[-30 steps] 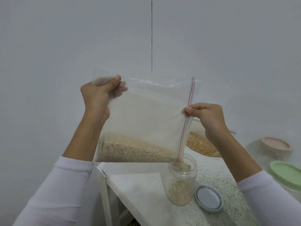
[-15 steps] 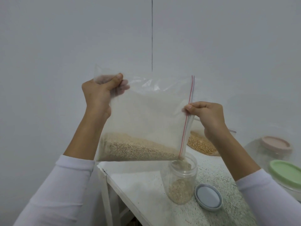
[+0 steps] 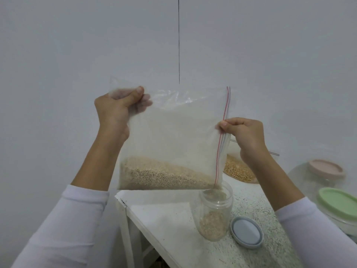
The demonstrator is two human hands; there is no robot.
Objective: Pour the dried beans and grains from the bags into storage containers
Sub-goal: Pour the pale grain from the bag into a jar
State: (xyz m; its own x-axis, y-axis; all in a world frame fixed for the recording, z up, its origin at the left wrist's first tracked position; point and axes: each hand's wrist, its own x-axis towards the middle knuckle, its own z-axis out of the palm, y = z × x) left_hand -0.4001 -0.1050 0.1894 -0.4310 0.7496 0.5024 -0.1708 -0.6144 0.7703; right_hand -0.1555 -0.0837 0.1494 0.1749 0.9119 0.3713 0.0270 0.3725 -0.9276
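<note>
Both hands [image 3: 114, 111] [image 3: 243, 132] tip grain bag [image 3: 170, 136] over part-filled jar [image 3: 214, 215].

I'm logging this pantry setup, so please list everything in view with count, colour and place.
zip bag: 1, clear with red zip line, held turned sideways above the jar, tan grain in its low edge
jar: 1, clear, open, on the table, partly filled with tan grain
lid: 1, grey, flat on the table right of the jar
second bag: 1, clear, yellow grain, behind the jar
pink-lidded container: 1, clear, far right
green-lidded container: 1, clear, right edge
table: 1, white, speckled
left hand: grips the bag's top corner
right hand: pinches the zip edge
</note>
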